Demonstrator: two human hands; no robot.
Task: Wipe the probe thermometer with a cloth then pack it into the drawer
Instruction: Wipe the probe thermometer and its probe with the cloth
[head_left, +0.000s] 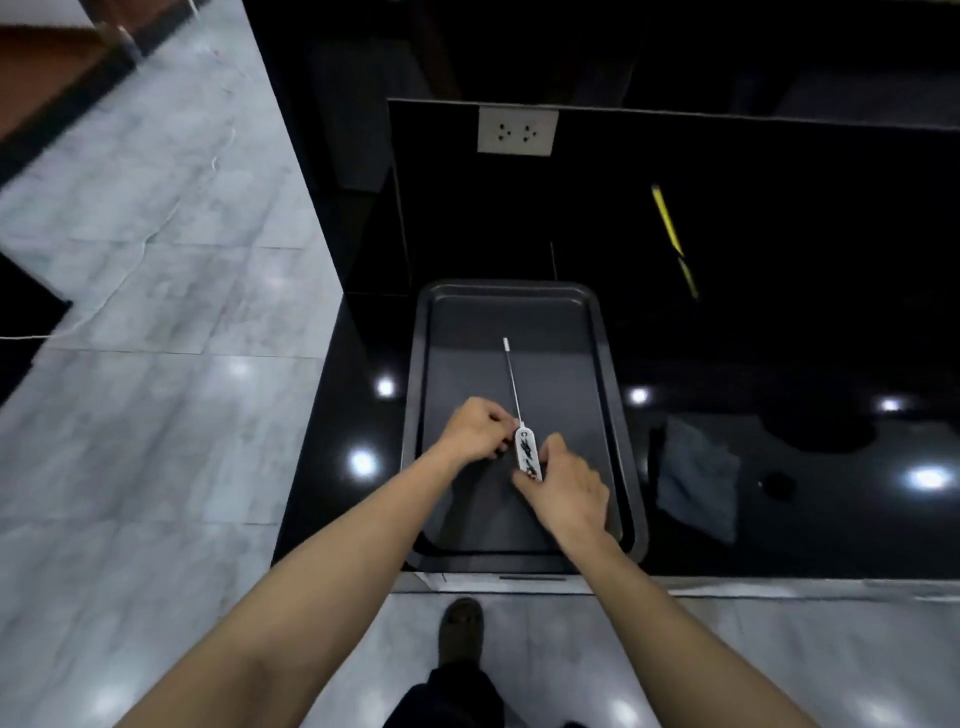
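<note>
A probe thermometer (526, 447) with a white handle and a thin metal probe pointing away from me lies over a dark grey tray (613, 415) on the black counter. My left hand (475, 428) pinches it where the probe meets the handle. My right hand (563, 486) holds the near end of the handle. A grey-blue cloth (698, 480) lies crumpled on the counter to the right of the tray, apart from both hands. No drawer is visibly open.
A yellow pencil-like stick (666, 221) leans against the glossy black wall behind the counter. A white double socket (517, 131) is on that wall. Marble floor (156, 312) lies to the left, and my foot (461, 626) stands below the counter edge.
</note>
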